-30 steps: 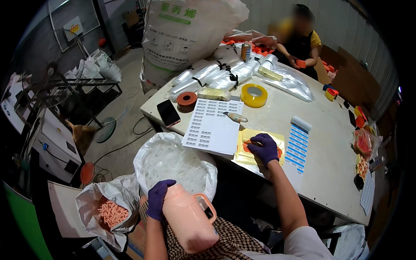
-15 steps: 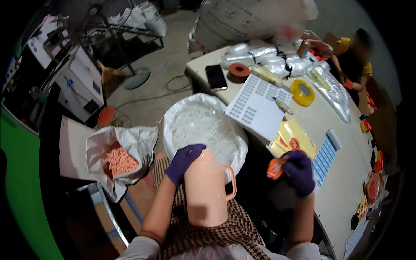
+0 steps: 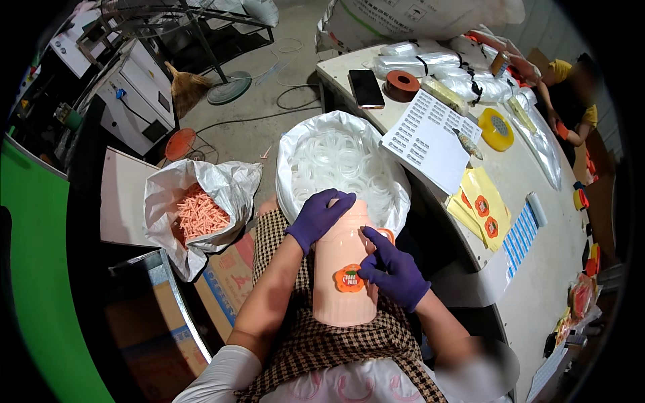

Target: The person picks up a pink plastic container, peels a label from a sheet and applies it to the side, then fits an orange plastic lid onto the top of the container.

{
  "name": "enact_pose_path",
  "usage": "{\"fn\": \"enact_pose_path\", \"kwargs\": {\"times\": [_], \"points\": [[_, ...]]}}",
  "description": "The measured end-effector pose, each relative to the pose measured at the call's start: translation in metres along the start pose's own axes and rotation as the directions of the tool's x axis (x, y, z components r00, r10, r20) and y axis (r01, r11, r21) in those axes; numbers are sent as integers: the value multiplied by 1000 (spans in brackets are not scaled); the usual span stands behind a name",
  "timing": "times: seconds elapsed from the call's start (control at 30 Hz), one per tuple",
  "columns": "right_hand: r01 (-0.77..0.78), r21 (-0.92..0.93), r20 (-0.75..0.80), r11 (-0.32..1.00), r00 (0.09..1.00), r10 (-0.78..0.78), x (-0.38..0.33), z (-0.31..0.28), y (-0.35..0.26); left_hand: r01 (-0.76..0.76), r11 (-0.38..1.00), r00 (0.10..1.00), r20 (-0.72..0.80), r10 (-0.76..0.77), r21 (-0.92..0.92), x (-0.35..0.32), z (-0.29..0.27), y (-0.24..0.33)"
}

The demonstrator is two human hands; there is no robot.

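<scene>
peach jug (image 3: 332, 245) across checkered apron (image 3: 322, 349), gripped near its top by left hand (image 3: 319, 218), orange sticker (image 3: 348, 278) touched by half-curled right hand (image 3: 396, 274); open tabletop (image 3: 559, 230) inside right edge; handle (image 3: 388, 233) partly hidden.

A sack (image 3: 287, 176) of rings (image 3: 339, 161) is standing just beyond the jug (image 3: 342, 245), blocking a low way forward. Right of the label strip (image 3: 521, 234), bare tabletop (image 3: 545, 279) is leaving room; plastic bags (image 3: 494, 91) are crowding its far end.

Forearms (image 3: 271, 292) angled inward, left hand (image 3: 321, 218) curled, right hand (image 3: 398, 274) lower, loosely bent.
</scene>
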State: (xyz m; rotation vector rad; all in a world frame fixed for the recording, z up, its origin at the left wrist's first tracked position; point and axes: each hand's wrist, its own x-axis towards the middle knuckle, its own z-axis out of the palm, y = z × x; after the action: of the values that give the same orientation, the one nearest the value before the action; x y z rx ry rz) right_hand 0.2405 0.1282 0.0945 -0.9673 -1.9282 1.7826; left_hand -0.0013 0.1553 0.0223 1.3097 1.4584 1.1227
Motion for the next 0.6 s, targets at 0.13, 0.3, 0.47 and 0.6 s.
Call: {"fn": "enact_pose_path", "kwargs": {"times": [0.13,0.3,0.47,0.6], "points": [[49,-365,-62,930,995,-77,-1,12,1,56,994,998,-38,-53,89,-1,7,5],[240,-892,-165,383,616,-770,-8,7,28,74,982,995,-78,-61,176,-1,4,13],[544,-751,271,376,772,-575,-36,25,49,-50,989,996,82,39,141,1,4,13],[468,-682,93,561,817,-569,-45,-12,47,-92,996,950,301,81,23,4,-53,25]]}}
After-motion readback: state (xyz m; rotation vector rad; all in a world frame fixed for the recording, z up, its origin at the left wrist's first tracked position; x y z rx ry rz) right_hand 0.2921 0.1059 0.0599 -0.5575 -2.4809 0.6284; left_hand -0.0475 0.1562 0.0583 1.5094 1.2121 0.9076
